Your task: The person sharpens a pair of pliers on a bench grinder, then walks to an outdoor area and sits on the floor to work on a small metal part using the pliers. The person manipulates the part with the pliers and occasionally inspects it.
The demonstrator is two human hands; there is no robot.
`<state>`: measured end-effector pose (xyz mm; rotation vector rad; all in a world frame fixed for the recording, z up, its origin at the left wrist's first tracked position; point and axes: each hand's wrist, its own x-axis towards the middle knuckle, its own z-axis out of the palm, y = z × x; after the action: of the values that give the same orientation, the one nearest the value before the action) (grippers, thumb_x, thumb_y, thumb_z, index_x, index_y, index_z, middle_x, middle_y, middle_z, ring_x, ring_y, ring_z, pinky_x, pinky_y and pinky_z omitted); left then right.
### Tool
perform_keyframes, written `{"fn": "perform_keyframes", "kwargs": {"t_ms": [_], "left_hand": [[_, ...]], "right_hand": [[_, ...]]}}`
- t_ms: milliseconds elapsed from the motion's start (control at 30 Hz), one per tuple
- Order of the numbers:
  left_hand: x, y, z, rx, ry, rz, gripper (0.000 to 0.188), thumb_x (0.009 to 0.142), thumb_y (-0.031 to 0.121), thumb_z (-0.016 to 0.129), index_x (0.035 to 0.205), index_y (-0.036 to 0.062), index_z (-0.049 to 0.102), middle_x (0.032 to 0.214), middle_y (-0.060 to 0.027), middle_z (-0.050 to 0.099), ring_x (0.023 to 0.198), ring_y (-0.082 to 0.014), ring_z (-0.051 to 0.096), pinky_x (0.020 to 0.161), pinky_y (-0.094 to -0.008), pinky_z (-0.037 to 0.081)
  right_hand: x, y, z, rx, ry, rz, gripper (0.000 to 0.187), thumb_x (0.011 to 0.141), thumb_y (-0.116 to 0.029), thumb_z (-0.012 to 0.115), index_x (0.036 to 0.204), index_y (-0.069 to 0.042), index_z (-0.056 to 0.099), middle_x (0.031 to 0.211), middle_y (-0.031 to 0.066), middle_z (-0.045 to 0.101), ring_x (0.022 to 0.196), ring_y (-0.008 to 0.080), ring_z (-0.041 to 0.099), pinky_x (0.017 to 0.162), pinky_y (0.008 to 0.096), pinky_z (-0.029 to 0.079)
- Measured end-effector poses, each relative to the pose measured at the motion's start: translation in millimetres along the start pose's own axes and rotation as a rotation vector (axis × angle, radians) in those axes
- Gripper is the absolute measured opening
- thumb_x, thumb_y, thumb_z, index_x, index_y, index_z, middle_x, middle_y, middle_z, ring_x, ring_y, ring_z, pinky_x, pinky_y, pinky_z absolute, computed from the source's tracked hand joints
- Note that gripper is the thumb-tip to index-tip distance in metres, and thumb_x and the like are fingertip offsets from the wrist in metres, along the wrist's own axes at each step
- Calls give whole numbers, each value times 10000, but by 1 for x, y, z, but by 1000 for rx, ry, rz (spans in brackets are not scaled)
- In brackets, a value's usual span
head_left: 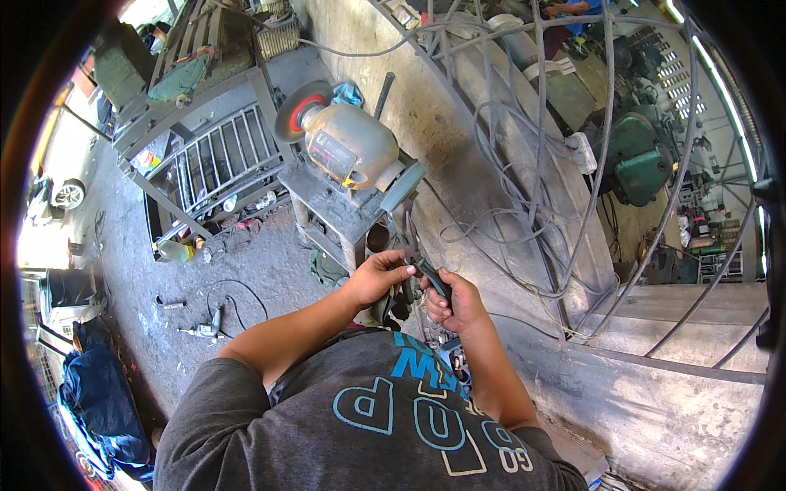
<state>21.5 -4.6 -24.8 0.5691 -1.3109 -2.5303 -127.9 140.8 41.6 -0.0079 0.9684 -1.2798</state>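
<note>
In front of my chest my right hand (458, 304) is closed round a dark green handle of a hand tool with two handles (434, 280), which looks like snips. Its narrow grey jaws point up toward the grinder. My left hand (381, 277) meets it from the other side, thumb and fingers pinched at the tool's middle near the pivot. Whether a smaller piece is between those fingers I cannot tell. Just beyond both hands stands a bench grinder (348, 146) on a metal stand (327, 200), with a pale grinding wheel (405, 186) nearest the tool and a red-centred disc (303, 110) at the far left.
A drill with a cord (211, 326) lies on the floor at left. Farther off is a metal-barred rack (221, 159). A stained concrete wall (446, 155) with looped cables (499, 155) and bent bars runs along the right; green machinery (639, 159) stands behind it.
</note>
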Motion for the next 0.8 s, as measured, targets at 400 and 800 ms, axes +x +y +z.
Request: {"fn": "perform_keyframes", "kwargs": {"t_ms": [400, 800], "left_hand": [[13, 4, -10, 269, 54, 2, 283, 990, 137, 632, 1237, 0, 652, 1069, -4, 700, 955, -75, 591, 884, -255, 481], [35, -14, -21, 206, -22, -21, 284, 1004, 135, 606, 1250, -6, 629, 1145, -19, 684, 1025, -84, 587, 940, -270, 474]], "right_hand": [[11, 14, 9, -1304, 542, -798, 257, 950, -247, 670, 981, 3, 625, 760, 125, 659, 653, 210, 627, 613, 337, 488], [7, 19, 27, -1533, 655, -847, 312, 938, -275, 643, 1089, -6, 592, 891, 223, 674, 785, 426, 662, 698, 488, 526]]}}
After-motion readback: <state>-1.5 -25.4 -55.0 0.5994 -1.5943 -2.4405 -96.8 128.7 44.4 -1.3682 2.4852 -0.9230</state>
